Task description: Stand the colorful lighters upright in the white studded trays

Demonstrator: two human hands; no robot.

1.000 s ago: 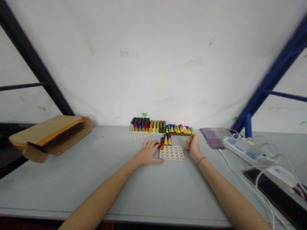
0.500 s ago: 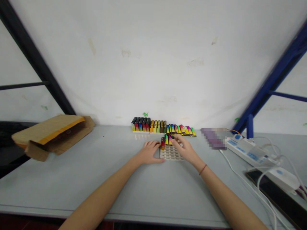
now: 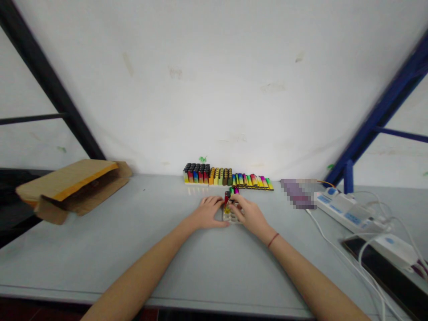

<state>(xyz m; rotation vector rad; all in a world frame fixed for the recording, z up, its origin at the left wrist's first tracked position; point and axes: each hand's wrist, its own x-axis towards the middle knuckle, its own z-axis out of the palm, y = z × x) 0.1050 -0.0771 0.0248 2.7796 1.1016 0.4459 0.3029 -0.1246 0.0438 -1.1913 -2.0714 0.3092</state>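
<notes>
A pale tray [image 3: 226,218] with rows of holes lies on the table in front of me. My left hand [image 3: 209,213] holds its left side, thumb along the near edge and fingers by the far left corner. In that corner a red lighter [image 3: 226,197] stands upright. My right hand [image 3: 249,215] is over the tray, thumb and fingers pinched on a lighter [image 3: 231,200] with a dark top, mostly hidden by the fingers. Behind it lie a green lighter [image 3: 232,191] and a magenta lighter [image 3: 236,191].
Along the wall stand black-topped lighters [image 3: 197,174] and yellow-topped lighters [image 3: 220,176], with several coloured lighters [image 3: 252,180] lying beside them. An open cardboard box [image 3: 76,183] is at left. At right are a power strip [image 3: 351,214], white cables [image 3: 327,240] and a phone [image 3: 384,272].
My right hand has moved left and slightly nearer over the tray, bringing a lighter beside the red one. My left hand has stayed at the tray's left side.
</notes>
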